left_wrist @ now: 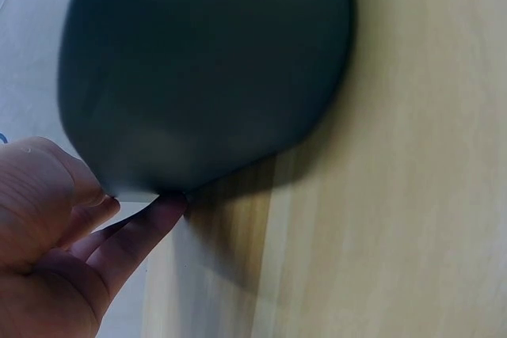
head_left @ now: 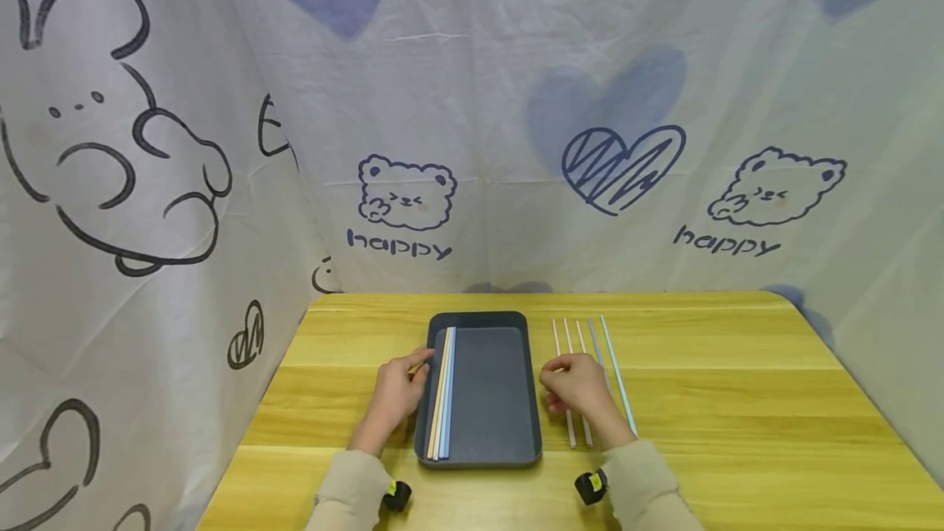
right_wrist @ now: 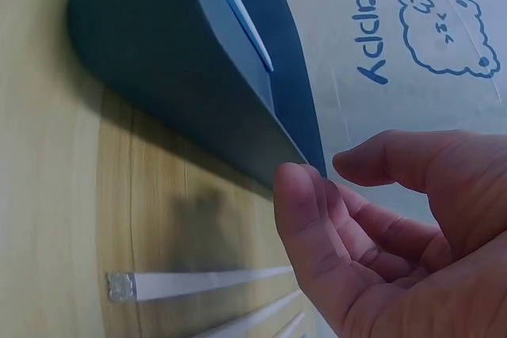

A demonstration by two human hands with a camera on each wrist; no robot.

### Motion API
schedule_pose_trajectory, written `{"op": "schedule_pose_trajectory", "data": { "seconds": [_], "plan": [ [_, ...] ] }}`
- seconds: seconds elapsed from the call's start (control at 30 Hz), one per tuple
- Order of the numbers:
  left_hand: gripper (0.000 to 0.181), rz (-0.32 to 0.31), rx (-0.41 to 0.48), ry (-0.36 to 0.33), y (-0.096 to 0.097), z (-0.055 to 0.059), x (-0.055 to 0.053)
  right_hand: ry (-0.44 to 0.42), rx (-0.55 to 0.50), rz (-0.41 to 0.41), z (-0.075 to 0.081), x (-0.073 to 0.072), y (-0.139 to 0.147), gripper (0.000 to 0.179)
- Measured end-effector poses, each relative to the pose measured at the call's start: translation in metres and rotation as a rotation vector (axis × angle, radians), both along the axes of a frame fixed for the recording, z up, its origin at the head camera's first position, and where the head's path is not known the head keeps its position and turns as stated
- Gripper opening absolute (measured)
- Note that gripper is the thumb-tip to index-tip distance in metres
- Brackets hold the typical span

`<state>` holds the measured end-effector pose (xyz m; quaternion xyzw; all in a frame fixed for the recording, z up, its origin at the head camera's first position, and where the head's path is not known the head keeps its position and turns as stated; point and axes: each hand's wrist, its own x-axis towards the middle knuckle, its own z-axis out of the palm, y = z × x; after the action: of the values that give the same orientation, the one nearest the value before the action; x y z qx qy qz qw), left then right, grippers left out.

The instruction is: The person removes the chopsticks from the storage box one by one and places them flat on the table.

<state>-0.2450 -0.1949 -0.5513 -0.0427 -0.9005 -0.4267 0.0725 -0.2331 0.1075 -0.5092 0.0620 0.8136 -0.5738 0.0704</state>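
A dark grey rectangular tray point(head_left: 496, 400) lies on the table. Along its left inner side rest several thin chopstick-like sticks point(head_left: 447, 383), yellow, pale and blue, side by side. My left hand point(head_left: 396, 390) grips the tray's left wall, its fingertips against the outside in the left wrist view. Right of the tray, several more sticks lie roughly parallel: pale pink ones point(head_left: 568, 338), a violet-blue one point(head_left: 592, 334) and a light blue one point(head_left: 618, 375). Over these is my right hand point(head_left: 578, 383), loosely curled and holding nothing. In the right wrist view, one pinkish stick point(right_wrist: 190, 284) has a glittery silver end.
The wooden table point(head_left: 737, 400) extends far to the right of the sticks. White cloth point(head_left: 501, 228) with printed hearts and cartoon animals hangs behind and to the left. A small black wrist device point(head_left: 592, 486) sits by my right sleeve.
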Motion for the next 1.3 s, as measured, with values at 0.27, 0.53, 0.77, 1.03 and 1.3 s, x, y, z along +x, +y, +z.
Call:
{"op": "schedule_pose_trajectory", "data": {
  "seconds": [0.27,0.53,0.77,1.03,1.3],
  "plan": [
    [0.034,0.003,-0.007,0.009,0.001,0.002,0.001,-0.006,-0.005,0.014,0.002,0.001,-0.011,0.021],
    [0.034,0.005,-0.003,0.003,0.001,0.001,0.001,0.001,0.027,0.013,0.001,0.000,-0.017,0.018],
    [0.034,0.005,-0.002,0.017,0.001,0.002,0.000,0.021,0.062,0.028,0.002,0.000,-0.019,0.016],
    [0.034,0.008,-0.002,0.007,0.001,-0.001,-0.001,0.065,0.133,0.050,0.003,0.001,-0.022,0.015],
    [0.034,0.011,-0.017,0.022,0.001,-0.001,0.000,0.079,0.125,0.044,0.003,0.001,-0.027,0.015]
  ]
}}
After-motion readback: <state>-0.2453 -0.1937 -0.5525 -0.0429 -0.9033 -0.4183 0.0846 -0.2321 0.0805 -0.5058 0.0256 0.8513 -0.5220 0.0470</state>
